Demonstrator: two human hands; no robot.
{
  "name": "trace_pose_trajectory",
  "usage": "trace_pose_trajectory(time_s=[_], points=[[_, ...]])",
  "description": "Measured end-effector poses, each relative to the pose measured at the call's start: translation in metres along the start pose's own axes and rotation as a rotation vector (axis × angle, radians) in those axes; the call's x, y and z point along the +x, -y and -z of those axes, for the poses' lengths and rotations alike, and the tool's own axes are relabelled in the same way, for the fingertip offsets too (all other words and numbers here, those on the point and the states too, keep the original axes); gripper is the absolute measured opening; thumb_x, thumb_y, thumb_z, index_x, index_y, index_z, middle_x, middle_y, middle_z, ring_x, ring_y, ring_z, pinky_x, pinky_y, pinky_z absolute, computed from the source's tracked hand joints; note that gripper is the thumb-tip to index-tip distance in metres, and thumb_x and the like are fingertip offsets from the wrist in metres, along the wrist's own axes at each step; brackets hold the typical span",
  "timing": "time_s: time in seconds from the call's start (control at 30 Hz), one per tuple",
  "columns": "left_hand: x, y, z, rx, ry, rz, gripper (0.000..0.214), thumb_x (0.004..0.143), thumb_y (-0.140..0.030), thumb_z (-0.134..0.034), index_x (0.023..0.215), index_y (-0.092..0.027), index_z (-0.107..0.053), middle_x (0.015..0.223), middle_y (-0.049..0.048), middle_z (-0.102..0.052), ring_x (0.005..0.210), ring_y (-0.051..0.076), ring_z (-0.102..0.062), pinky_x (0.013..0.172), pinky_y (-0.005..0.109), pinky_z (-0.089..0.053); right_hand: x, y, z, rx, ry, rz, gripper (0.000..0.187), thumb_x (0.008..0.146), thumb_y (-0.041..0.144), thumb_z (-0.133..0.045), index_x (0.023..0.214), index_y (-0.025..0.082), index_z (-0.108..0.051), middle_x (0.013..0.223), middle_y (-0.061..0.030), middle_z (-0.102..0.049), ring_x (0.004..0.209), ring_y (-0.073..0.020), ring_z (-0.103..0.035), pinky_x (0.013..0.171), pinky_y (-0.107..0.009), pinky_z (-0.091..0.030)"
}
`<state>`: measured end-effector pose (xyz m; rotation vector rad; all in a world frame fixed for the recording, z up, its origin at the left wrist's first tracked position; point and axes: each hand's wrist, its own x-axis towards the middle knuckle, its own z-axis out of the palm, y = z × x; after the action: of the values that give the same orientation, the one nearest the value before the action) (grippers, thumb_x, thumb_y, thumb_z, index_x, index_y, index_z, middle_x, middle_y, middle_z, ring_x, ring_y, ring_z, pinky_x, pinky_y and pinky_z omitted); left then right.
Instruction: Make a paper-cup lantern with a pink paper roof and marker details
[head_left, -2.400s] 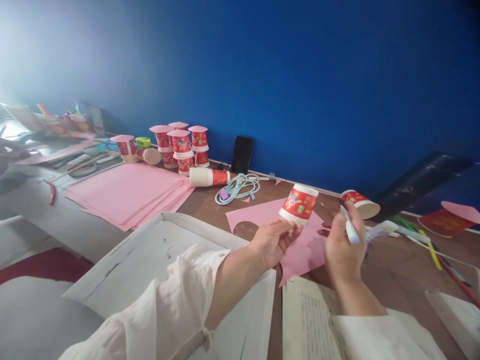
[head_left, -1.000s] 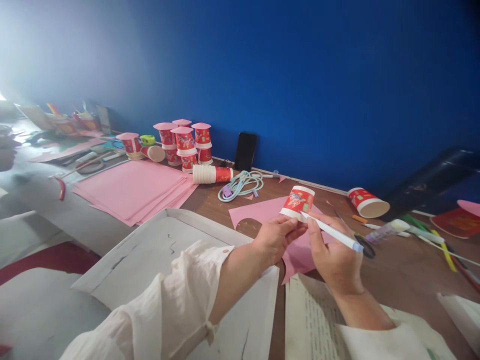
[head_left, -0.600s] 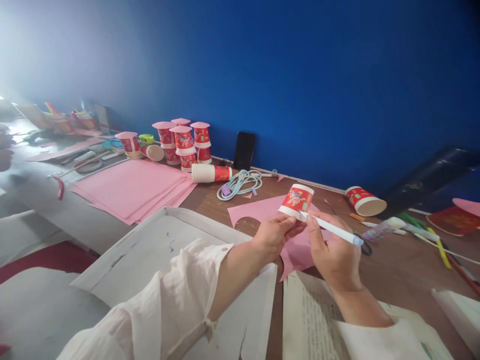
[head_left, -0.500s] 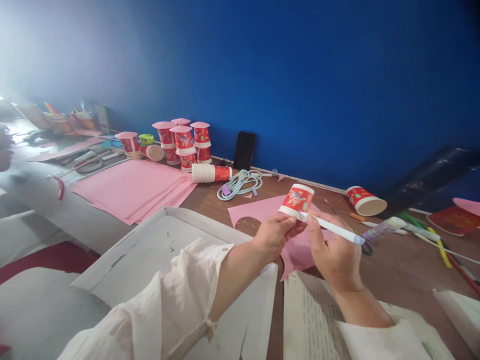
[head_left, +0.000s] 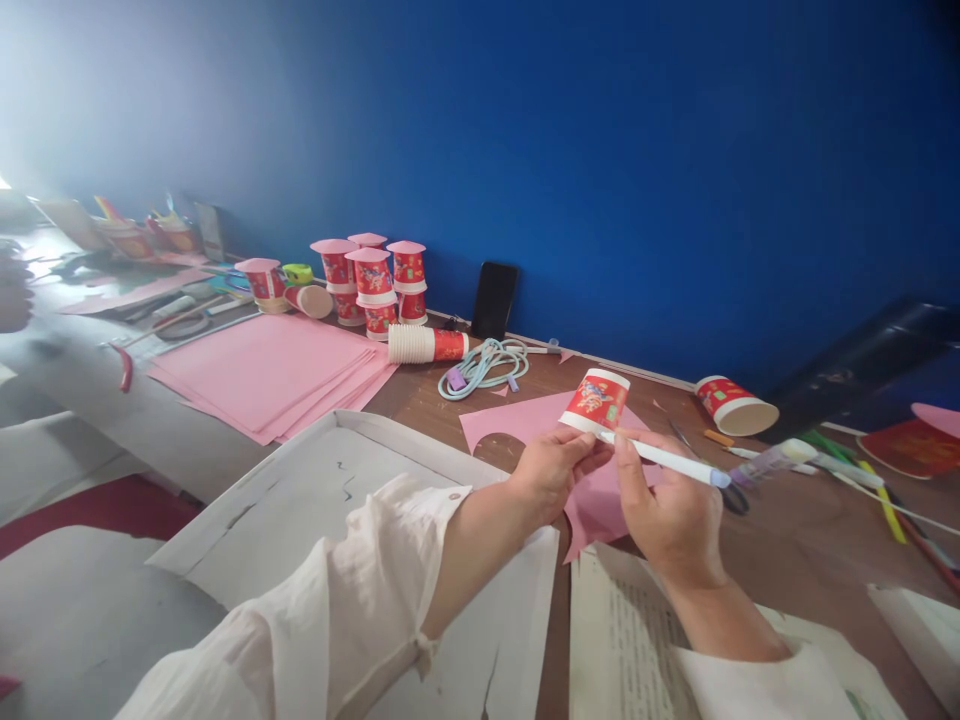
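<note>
Left hand (head_left: pixel 550 475): pinches red cup (head_left: pixel 597 400), right of centre.
Right hand (head_left: pixel 667 510): holds white pen (head_left: pixel 675 460).
Pen tip (head_left: pixel 604 435): may skid if cup turns.

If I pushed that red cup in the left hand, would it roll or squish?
The red cup looks like paper, so it would probably be light and might dent if squeezed. Its sides are round and one end looks wider, so lying down, it would likely roll in a curve.

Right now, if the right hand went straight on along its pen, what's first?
Likely the red-and-white paper cup, at its lower white band. The white pen in the right hand points there; contact unclear. The left hand is close by.
</note>
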<state>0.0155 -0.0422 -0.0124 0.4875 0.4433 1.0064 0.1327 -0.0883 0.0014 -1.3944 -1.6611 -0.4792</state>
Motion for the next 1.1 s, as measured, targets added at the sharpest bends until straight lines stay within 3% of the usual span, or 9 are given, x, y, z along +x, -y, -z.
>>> trace_pose_trajectory(time_s=[0.33, 0.67, 1.1], points=[[-0.0036, -0.0040, -0.0041, -0.008, -0.027, 0.038, 0.008, 0.080, -0.009, -0.064, 0.078, -0.004, -0.070, 0.082, 0.0117, -0.070, 0.080, 0.014, -0.067, 0.101, 0.034, -0.045, -0.0004, -0.0001, -0.0013, -0.038, -0.049, 0.025, 0.015, 0.087, 0.026, -0.059, 0.095, 0.017, -0.067, 0.091, -0.0081, -0.073, 0.084, -0.0200, -0.069, 0.079, -0.030, -0.052], [-0.0037, -0.0045, -0.0062, 0.021, -0.050, 0.055, 0.013, 0.083, -0.005, -0.059, 0.073, -0.004, -0.068, 0.075, 0.0100, -0.068, 0.075, 0.013, -0.067, 0.101, 0.035, -0.046, 0.0033, -0.0013, -0.0041, -0.016, -0.063, 0.015, 0.016, 0.087, 0.024, -0.059, 0.096, 0.015, -0.068, 0.093, -0.0094, -0.073, 0.087, -0.0214, -0.069, 0.082, -0.033, -0.052], [-0.0021, -0.0031, -0.0037, -0.012, -0.045, 0.030, 0.010, 0.078, -0.007, -0.065, 0.070, -0.005, -0.068, 0.077, 0.0105, -0.068, 0.078, 0.014, -0.066, 0.102, 0.035, -0.045, -0.0024, -0.0012, -0.0033, -0.062, -0.038, 0.020, 0.014, 0.086, 0.026, -0.060, 0.094, 0.017, -0.069, 0.088, -0.0066, -0.073, 0.084, -0.0202, -0.069, 0.081, -0.030, -0.052]])
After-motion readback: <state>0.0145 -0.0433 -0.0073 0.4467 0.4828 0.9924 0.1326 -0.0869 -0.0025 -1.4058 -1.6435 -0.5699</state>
